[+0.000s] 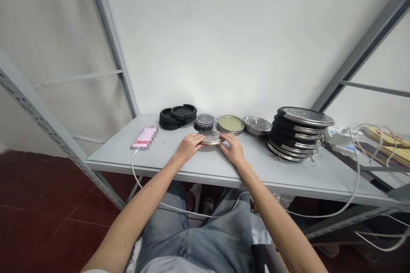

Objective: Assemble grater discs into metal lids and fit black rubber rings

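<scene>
A round metal disc with a pattern of holes (212,137) lies at the middle of the table, near its front half. From its left side my left hand (189,146) grips the rim, fingertips resting on top. My right hand (233,149) holds the opposite rim with thumb and fingers. Just behind the disc are a stack of grey spiked round pieces (205,120) and a stack of round lids with a pale green-gold top (230,123). Farther right sits a stack of perforated metal discs (257,125). What lies under the held disc is mostly hidden.
Black rings (183,113) are piled at the back left. A phone (144,137) with a white cable lies on the left. At right stands a tall stack of black-and-metal round pieces (297,136). Metal shelf posts (110,38) flank the grey table (179,175).
</scene>
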`<state>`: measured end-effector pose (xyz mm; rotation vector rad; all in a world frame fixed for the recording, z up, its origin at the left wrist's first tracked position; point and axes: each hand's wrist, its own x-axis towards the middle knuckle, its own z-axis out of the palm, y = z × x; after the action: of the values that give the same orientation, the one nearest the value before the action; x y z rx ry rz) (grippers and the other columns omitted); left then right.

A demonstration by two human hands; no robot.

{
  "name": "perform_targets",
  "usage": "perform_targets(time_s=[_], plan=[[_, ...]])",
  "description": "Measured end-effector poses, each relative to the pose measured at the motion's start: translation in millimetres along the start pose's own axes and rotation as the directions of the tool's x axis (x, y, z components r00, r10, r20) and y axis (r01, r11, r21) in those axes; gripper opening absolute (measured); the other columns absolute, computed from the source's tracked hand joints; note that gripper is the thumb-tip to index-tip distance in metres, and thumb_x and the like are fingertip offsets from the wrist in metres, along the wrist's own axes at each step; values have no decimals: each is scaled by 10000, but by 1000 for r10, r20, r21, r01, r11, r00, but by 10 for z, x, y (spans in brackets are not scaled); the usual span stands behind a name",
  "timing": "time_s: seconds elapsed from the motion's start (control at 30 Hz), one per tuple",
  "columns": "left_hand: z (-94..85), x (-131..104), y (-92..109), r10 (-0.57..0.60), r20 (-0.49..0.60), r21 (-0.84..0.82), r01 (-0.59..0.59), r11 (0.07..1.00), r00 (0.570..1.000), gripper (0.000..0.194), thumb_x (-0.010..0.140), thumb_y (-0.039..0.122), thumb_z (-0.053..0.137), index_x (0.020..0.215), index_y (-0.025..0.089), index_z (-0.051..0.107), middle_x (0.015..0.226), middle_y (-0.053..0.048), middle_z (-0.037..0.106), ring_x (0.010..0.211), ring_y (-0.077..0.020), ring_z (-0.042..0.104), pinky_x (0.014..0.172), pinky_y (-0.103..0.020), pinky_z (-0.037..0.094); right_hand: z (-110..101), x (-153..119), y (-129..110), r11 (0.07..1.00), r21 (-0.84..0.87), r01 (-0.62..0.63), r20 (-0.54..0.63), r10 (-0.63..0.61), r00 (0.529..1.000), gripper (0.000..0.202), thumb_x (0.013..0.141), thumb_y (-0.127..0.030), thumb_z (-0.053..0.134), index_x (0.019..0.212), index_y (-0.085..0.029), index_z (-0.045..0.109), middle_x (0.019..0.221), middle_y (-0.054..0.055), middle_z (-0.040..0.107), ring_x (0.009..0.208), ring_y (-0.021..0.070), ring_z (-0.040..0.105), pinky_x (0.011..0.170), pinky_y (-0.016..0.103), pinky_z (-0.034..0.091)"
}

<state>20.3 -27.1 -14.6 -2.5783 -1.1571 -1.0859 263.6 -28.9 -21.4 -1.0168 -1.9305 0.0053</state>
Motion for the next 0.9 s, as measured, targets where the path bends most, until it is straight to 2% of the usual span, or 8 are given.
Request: perform_targets(time_s=[0.2,0.6,0.67,0.73,0.83,0.9], plan=[[-23,-3,16,-15,-49,21,16,1000,999,245,879,141,623,1106,199,695,1145,-73,721,1092,-247,646,941,-441,483,17,-22,29,999,10,-32,61,31,998,336,834,-233,573,1155,-202,666,1231,110,665,1166,264,591,1033,452,452],[5,-19,-2,-75,12,6,75,997,997,377,794,131,688,1168,166,658,1263,-132,651,1192,-271,600,1034,-450,476,-8,10,-42,1000,8,0,7,0,1000,314,819,-257,610,1121,-204,677,1197,112,668,1140,274,584,1031,462,440],[12,-25,-13,-69,14,-7,69,998,998,364,823,126,653,1185,162,650,1258,-126,656,1190,-262,604,1032,-445,484,10,5,-33,998,9,-61,-9,61,998,418,797,-287,639,1203,-187,633,1286,132,620,1211,293,549,1057,475,419],[22,-31,-23,-68,15,-34,69,997,998,366,849,119,612,1213,152,634,1264,-125,652,1198,-251,602,1036,-428,488,35,1,-11,984,26,-176,11,176,984,612,767,-341,678,1334,-166,528,1346,164,576,1242,320,535,1043,493,428],[32,-40,-35,-71,25,-74,73,995,997,412,839,99,598,1248,144,612,1295,-130,632,1224,-249,588,1055,-416,480,66,-5,30,938,58,-340,146,329,933,855,748,-419,700,1472,-154,330,1261,190,635,1139,342,615,940,500,491],[30,-45,-32,-70,35,-102,73,992,997,452,812,99,623,1261,157,607,1304,-123,627,1237,-252,579,1069,-421,470,79,-10,53,925,65,-375,205,356,912,905,752,-438,695,1497,-149,269,1206,189,666,1085,343,645,901,492,507]])
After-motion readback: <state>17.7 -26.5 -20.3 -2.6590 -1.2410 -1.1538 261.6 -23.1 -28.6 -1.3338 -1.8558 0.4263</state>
